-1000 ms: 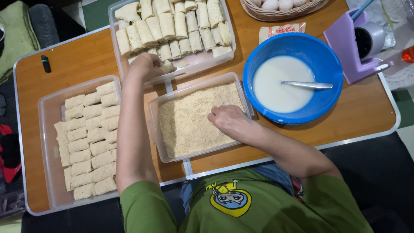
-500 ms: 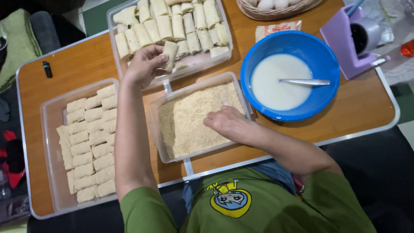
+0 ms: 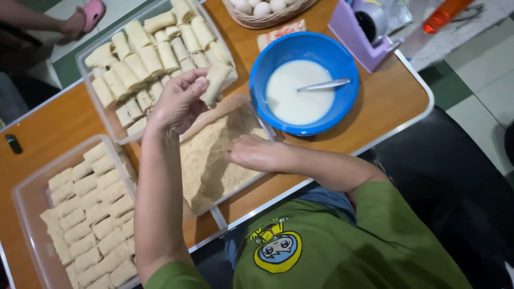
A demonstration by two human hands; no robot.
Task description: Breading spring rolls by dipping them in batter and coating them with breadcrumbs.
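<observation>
A wooden table (image 3: 375, 107) carries three clear trays and a blue bowl (image 3: 303, 80) of white batter with a spoon (image 3: 324, 84) resting in it. The left tray (image 3: 24, 192) is packed with rows of breaded rolls; the far tray (image 3: 88, 69) holds plain pale rolls; the middle tray (image 3: 214, 206), just beside the bowl, is spread with crumbs (image 3: 209, 160). The person's left hand (image 3: 176, 101) is closed around one plain roll (image 3: 215, 84), held tilted in the air between the far tray and the middle one. The right hand (image 3: 254, 152) lies palm down with fingers loosely curled on the crumbs at the middle tray's right side, holding nothing visible. A basket of eggs (image 3: 262, 9) sits at the far edge.
</observation>
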